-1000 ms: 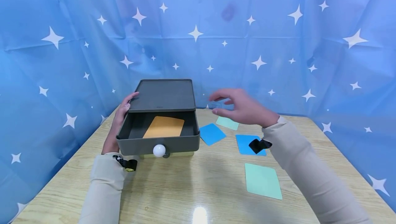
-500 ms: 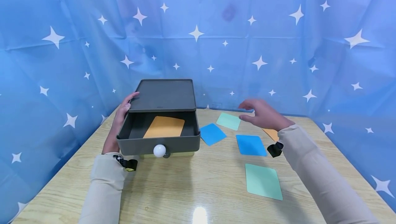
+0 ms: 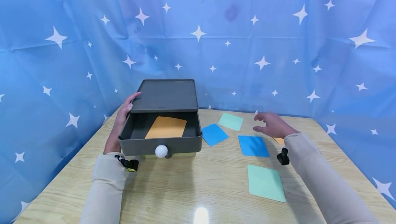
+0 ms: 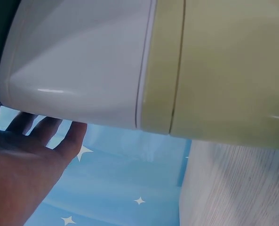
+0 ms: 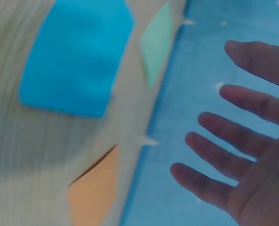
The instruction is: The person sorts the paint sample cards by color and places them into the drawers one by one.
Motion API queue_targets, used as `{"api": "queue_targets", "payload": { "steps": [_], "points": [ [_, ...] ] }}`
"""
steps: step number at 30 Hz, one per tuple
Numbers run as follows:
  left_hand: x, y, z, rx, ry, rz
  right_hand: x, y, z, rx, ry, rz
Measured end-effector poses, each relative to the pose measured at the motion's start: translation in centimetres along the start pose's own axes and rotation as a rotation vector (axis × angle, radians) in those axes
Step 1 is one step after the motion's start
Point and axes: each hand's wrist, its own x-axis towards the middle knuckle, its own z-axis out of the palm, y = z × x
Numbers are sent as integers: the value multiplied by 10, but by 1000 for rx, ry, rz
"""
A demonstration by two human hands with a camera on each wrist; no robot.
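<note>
Fingers point(image 4: 72, 140) of the left hand point(image 3: 122, 115) are lying loosely extended against the left side of a drawer unit point(image 3: 167, 95), which is standing toward the back left corner of the worktop point(image 3: 222, 200); its dark drawer point(image 3: 136, 147) is sitting pulled out, with an orange card point(image 3: 167, 127) lying inside and a white knob point(image 3: 161, 151) jutting from the front; in the left wrist view, a white section point(image 4: 78, 61) of the unit is showing beside a yellowish section point(image 4: 238, 70).

The right hand point(image 3: 273, 125) is hovering near the back right corner, fingers spread and relaxed — it is gripping nothing; a second orange card point(image 3: 279, 140) is lying close by, partly hidden behind the hand and sleeve point(image 3: 321, 176); a blue card point(image 3: 215, 134) is lying just beside the unit's right side, and another blue card point(image 3: 253, 146) is lying farther right; a green card point(image 3: 231, 121) is lying near the back edge, while another green card point(image 3: 266, 183) is lying farthest from it — a star-patterned blue curtain point(image 3: 198, 55) is hanging behind that edge.
</note>
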Motion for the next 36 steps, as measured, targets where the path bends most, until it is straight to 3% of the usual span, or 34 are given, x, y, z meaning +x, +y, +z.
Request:
{"api": "queue_targets", "payload": {
  "steps": [15,25,36],
  "points": [
    [1,-1,2,-5,-5,8,-18,68,21,18,-3,204],
    [3,-3,0,-7,-6,28,-29,96,21,20,-132,449],
    [6,-7,-2,3,-8,69,-31,111,28,14,-160,455]
  ]
}}
